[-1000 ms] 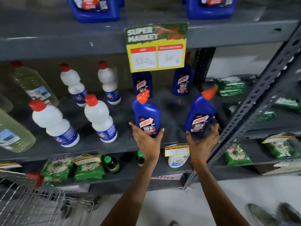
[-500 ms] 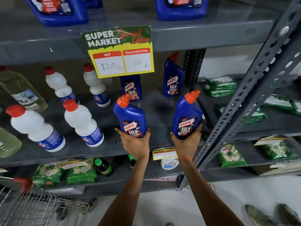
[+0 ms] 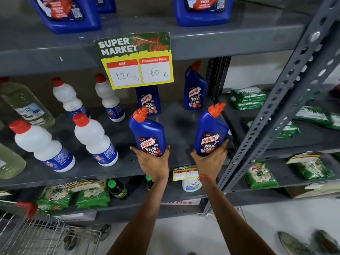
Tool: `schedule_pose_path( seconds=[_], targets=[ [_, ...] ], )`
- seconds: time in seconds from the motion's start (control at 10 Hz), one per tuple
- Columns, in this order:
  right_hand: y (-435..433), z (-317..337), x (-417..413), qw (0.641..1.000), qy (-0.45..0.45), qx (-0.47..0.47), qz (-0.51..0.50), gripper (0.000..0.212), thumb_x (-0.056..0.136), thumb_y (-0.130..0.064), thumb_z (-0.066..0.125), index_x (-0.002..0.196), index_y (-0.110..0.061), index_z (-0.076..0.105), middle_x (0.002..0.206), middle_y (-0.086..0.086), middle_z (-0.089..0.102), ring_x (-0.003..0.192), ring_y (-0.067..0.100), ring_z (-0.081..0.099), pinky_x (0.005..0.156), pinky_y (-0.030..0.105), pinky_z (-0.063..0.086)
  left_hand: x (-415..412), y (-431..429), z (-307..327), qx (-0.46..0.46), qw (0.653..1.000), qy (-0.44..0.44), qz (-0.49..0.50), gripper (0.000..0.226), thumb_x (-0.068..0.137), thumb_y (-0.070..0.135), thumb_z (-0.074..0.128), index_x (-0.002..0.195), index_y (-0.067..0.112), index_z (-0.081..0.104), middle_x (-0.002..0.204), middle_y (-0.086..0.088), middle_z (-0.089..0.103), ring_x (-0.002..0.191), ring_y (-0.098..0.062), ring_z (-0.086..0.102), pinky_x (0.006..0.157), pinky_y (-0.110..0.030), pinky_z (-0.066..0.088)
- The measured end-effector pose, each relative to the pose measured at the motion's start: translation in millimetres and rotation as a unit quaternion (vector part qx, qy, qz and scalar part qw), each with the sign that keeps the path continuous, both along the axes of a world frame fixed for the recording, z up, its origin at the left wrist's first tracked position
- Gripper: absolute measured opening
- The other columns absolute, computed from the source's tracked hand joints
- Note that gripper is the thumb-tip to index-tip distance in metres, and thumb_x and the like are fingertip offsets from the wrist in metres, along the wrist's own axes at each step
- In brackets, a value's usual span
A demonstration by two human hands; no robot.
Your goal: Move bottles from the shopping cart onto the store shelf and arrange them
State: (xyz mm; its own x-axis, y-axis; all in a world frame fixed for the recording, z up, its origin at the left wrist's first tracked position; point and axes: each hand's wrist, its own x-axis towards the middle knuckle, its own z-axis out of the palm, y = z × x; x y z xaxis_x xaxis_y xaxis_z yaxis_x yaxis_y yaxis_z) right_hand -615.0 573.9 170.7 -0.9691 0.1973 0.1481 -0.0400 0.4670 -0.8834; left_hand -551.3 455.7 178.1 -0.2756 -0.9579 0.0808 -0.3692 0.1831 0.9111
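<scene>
Your left hand [image 3: 153, 162] cups the base of a blue Harpic bottle [image 3: 148, 133], thumb and fingers wrapped up either side of its label, at the front of the grey middle shelf [image 3: 121, 168]. Your right hand [image 3: 208, 160] holds a second Harpic bottle [image 3: 211, 130] the same way, fingers curled around its lower part, just beside the slotted grey upright [image 3: 272, 111] on that hand's outer side. Both bottles have orange caps and lean a little; whether their bases touch the shelf you cannot tell, since your hands cover them.

Beyond your left hand, farther back on the shelf, stands a third Harpic bottle [image 3: 149, 100], partly hidden by the yellow price sign [image 3: 138, 67] hanging from the shelf above. Beyond your right hand stands a fourth Harpic bottle [image 3: 195, 89] against the back. To the outside of your left hand stand four white bottles with red caps, the nearest one [image 3: 95, 140] close to that hand, and clear bottles of yellowish liquid [image 3: 25, 105] farther out. The wire shopping cart [image 3: 36, 234] sits below and well to the outside of your left arm.
</scene>
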Motion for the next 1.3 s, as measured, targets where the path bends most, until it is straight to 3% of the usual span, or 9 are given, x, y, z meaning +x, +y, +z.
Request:
schedule_pose_path(
  seconds=[0.8,1.0,1.1,1.2,1.3],
  targets=[
    [-0.9,8.3,3.6,0.999,-0.035,0.01,0.011,0.128,0.056,-0.036,0.084,0.146,0.0,0.001,0.14,0.027,0.04,0.129,0.044,0.037,0.108,0.052,0.037,16.1,-4.4,12.7,0.014,0.997,-0.037,-0.068,0.131,0.057,0.049,0.083,0.147,-0.001,0.002,0.141,-0.021,0.042,0.127,-0.037,0.045,0.103,-0.05,0.043],
    [-8.5,19.4,29.2,1.0,-0.01,-0.025,-0.013,0.128,0.057,-0.041,0.084,0.145,0.004,0.002,0.148,0.029,0.027,0.136,0.042,0.026,0.115,0.045,0.024,36.8,-8.9,20.8,0.065,0.989,-0.004,-0.129,0.133,0.057,0.049,0.084,0.147,0.001,-0.002,0.146,-0.017,0.041,0.135,-0.032,0.039,0.109,-0.044,0.039],
    [-30.9,33.7,67.2,0.997,0.044,-0.057,-0.04,0.109,0.066,-0.043,0.074,0.145,0.001,0.013,0.143,0.03,0.03,0.133,0.043,0.029,0.113,0.045,0.025,68.0,-10.9,38.9,-0.033,0.982,0.01,-0.186,0.109,0.074,0.038,0.075,0.147,0.0,0.004,0.152,-0.017,0.031,0.14,-0.031,0.031,0.114,-0.04,0.033],
    [-56.9,52.5,94.5,0.99,0.108,-0.086,-0.029,0.089,0.072,-0.037,0.064,0.143,-0.002,0.024,0.137,0.027,0.037,0.128,0.039,0.036,0.11,0.043,0.029,98.2,-29.1,75.8,-0.189,0.952,0.086,-0.226,0.082,0.086,0.028,0.061,0.148,0.006,0.011,0.155,-0.011,0.028,0.141,-0.024,0.03,0.114,-0.039,0.035],
    [-70.7,77.3,131.5,0.976,0.144,-0.159,0.032,0.078,0.077,-0.024,0.065,0.143,-0.009,0.026,0.13,0.015,0.045,0.117,0.018,0.046,0.1,0.022,0.038,130.9,-54.3,140.9,-0.325,0.896,0.181,-0.242,0.068,0.09,0.019,0.056,0.146,0.006,0.019,0.153,-0.01,0.033,0.141,-0.019,0.032,0.115,-0.031,0.031]
  ],
)
